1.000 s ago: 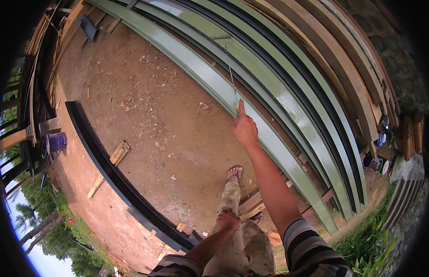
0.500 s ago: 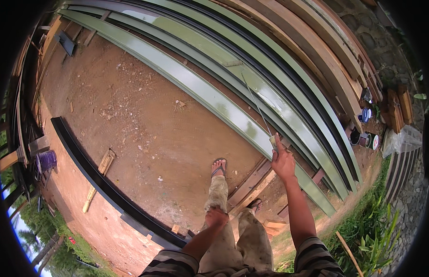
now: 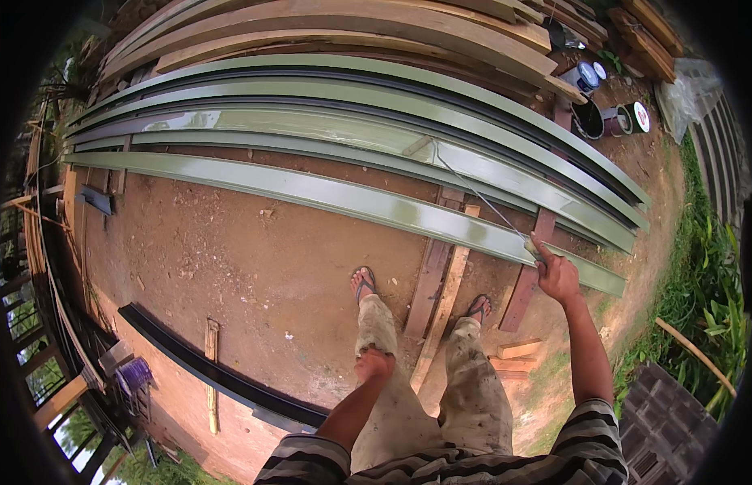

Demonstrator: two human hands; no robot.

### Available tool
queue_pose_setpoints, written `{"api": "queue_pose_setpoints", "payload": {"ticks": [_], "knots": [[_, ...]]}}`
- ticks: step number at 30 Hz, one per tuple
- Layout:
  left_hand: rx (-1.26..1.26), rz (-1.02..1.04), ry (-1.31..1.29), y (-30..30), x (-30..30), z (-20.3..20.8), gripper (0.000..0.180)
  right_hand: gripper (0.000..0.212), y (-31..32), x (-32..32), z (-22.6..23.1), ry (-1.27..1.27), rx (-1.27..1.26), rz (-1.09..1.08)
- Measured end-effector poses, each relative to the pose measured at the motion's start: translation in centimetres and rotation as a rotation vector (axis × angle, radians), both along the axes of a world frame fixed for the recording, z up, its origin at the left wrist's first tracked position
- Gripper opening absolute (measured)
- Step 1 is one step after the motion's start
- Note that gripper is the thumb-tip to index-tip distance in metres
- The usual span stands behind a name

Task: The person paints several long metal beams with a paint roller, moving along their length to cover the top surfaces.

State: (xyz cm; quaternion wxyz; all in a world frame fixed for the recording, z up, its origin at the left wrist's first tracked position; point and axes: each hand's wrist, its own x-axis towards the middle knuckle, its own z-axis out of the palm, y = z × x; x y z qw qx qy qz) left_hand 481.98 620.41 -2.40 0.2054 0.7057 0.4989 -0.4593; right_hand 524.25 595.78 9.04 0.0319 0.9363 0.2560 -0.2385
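Observation:
In my right hand (image 3: pixel 559 276) is the handle of a paint roller (image 3: pixel 418 146), the index finger stretched along it. The roller's long thin rod reaches left and away from me, and its head lies on a glossy green beam (image 3: pixel 319 126). My left hand (image 3: pixel 374 366) rests at my left knee with its fingers curled; whether it holds anything is hidden. Between me and the painted beam runs a nearer green beam (image 3: pixel 344 196), passing under my right hand's handle. More green beams with dark edges (image 3: pixel 441 105) lie parallel beyond.
Wooden planks (image 3: pixel 344 24) are stacked behind the beams. Paint buckets (image 3: pixel 635 118) stand at the far right. Wooden supports (image 3: pixel 528 291) lie crosswise under the beams near my feet. A dark beam (image 3: pixel 222 373) and a purple spool (image 3: pixel 135 376) are at the left.
The view has turned, so the beams now run more nearly across it. The roller head stays on the same beam. My right hand still grips the handle; my left hand stays at my knee.

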Motion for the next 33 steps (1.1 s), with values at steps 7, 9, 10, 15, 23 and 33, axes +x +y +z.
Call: {"api": "queue_pose_setpoints", "payload": {"ticks": [7,9,10,15,23,33], "knots": [[0.112,-0.084,0.086,-7.2,2.0,-2.1,0.06,0.072,-20.0,3.9,5.1,-0.003,-0.06,-0.139],[0.091,-0.127,0.116,-8.7,3.9,-1.4,0.06,0.072,-26.8,4.1,5.6,-0.006,-0.056,-0.192],[0.094,-0.164,0.135,-9.4,4.4,-1.2,0.06,0.072,-29.8,3.9,6.0,-0.001,-0.068,-0.23],[0.108,-0.273,0.209,-12.1,5.1,-2.1,0.059,0.067,-44.3,2.4,7.5,-0.002,-0.047,-0.412],[0.128,-0.388,0.214,-15.4,5.9,-2.0,0.062,0.061,-49.7,-9.3,3.9,-0.103,0.252,-0.813],[0.124,-0.494,0.169,-16.5,7.2,-3.8,0.058,0.066,-34.3,-11.6,1.7,0.039,0.232,-0.823]]}}
